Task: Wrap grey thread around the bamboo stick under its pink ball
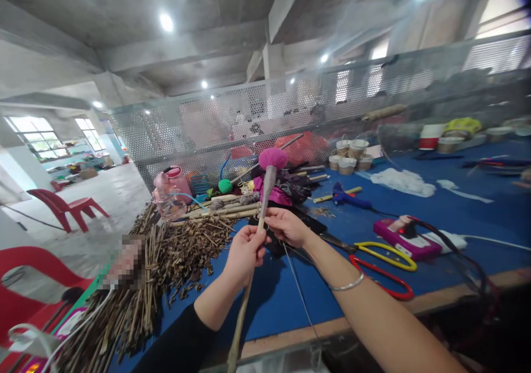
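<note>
My left hand (pixel 244 251) is closed around a long thin stick (pixel 243 312) that rises from the table's front edge. The stick's upper part is wrapped in grey fibre (pixel 267 184) and topped by a magenta fluffy ball (pixel 272 157). My right hand (pixel 286 224) pinches the stick just under the grey wrap, fingers touching those of the left hand. A thin thread (pixel 299 290) hangs down from the right hand toward the table edge. A silver bangle (pixel 346 285) sits on my right wrist.
A heap of dry twigs and stalks (pixel 166 262) covers the left of the blue table (pixel 456 212). Scissors with yellow and red handles (pixel 381 257), a blue glue gun (pixel 348 197), a pink device (pixel 404 240), stacked cups (pixel 348 156), a pink bottle (pixel 172 191) and a perforated metal screen (pixel 257 118) lie around. Red chairs (pixel 68 207) stand left.
</note>
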Motion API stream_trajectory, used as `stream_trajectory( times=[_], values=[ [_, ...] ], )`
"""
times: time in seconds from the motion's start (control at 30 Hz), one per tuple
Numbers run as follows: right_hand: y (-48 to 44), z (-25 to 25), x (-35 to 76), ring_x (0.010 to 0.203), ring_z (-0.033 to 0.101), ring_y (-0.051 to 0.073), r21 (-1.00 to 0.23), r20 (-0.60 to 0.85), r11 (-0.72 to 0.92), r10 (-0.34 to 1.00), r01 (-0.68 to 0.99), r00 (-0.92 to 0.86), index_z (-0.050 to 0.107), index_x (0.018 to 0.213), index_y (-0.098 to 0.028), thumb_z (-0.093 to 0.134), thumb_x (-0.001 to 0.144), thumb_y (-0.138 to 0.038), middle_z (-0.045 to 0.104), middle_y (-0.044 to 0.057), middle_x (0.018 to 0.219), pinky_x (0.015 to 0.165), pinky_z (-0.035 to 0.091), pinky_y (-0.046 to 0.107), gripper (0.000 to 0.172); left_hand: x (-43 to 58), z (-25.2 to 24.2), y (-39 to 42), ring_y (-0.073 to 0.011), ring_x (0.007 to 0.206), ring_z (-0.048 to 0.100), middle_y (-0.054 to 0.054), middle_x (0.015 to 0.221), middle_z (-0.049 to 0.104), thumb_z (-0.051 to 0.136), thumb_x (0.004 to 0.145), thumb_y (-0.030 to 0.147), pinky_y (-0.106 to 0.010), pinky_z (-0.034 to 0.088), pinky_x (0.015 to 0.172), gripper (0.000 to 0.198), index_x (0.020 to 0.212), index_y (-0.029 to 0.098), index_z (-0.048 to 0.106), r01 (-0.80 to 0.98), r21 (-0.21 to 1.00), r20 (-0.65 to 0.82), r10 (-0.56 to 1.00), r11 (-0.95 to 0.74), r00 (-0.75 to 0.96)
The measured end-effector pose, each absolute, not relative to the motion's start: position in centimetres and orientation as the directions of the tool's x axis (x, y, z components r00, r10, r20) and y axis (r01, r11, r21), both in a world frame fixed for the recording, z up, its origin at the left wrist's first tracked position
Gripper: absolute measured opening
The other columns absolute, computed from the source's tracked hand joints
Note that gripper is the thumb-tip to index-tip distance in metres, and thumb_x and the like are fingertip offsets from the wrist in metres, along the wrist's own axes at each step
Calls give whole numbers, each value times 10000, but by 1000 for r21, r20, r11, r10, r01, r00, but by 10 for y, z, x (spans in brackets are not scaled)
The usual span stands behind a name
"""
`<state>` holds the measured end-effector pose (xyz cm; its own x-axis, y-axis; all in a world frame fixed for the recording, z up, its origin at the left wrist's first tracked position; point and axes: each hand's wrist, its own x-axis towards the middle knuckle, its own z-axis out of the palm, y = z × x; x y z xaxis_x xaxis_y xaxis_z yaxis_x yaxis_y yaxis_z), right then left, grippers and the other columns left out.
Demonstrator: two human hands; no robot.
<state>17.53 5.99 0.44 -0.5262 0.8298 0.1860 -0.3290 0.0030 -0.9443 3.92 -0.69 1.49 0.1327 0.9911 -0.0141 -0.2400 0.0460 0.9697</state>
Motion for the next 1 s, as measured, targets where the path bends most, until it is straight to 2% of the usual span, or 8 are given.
stream_trajectory(
  times=[0.1,0.3,0.4,0.53,0.6,0.7,0.87,1.0],
  values=[
    [60,1,168,316,151,9,-942,168,-19,836,-334,-523,551,843,-136,700,655,-407,376,-105,420,308,75,177,362,36,8,-5,-22,360,378,9,644,571,626,688,439,-143,228,302,348,796,143,479,-275,961,12,987,33,160],
    [58,-8,158,325,258,19,-948,138,-63,802,-312,-581,532,816,-141,678,673,-416,564,-26,503,329,111,173,343,31,-6,-8,-20,281,230,85,434,398,518,742,491,-138,133,272,321,770,176,468,-382,904,-107,965,194,238],
    [57,-12,155,320,236,13,-953,153,-42,786,-299,-599,524,792,-143,677,680,-402,545,-38,490,333,96,181,321,29,-8,-9,-26,277,253,79,447,413,514,726,540,-144,152,262,365,758,180,460,-345,906,-156,952,244,264],
    [56,-15,151,324,229,9,-961,143,-11,837,-277,-528,501,707,-144,714,636,-381,457,-75,456,335,98,189,326,27,-11,-6,-45,324,387,68,488,467,661,634,494,-149,272,281,394,743,171,463,-95,995,-8,1000,8,4],
    [56,-16,149,325,224,11,-966,132,-5,851,-260,-508,495,688,-145,707,643,-395,423,-84,440,334,96,191,331,26,-13,-3,-46,325,397,70,470,466,691,613,457,-152,298,296,383,717,167,464,3,999,33,997,-32,-63],
    [56,-15,151,329,210,12,-967,143,7,842,-255,-521,519,722,-140,685,672,-411,402,-90,447,334,93,189,322,24,-13,0,-38,321,406,26,529,553,641,644,505,-158,301,307,391,693,158,468,-48,998,31,999,-31,-9],
    [56,-15,153,342,284,16,-965,123,-34,813,-259,-568,522,753,-141,678,674,-435,488,-58,526,339,126,181,342,25,-13,-3,-48,316,411,5,563,591,546,694,568,-175,269,317,430,768,145,521,-220,975,-8,988,42,153],
    [57,-17,150,342,306,18,-980,86,-27,837,-198,-541,469,670,-149,709,636,-427,487,-57,493,344,123,183,369,23,-18,-4,-62,363,450,15,534,564,622,672,503,-181,304,366,372,734,146,537,-50,998,37,993,-31,110]
  ],
)
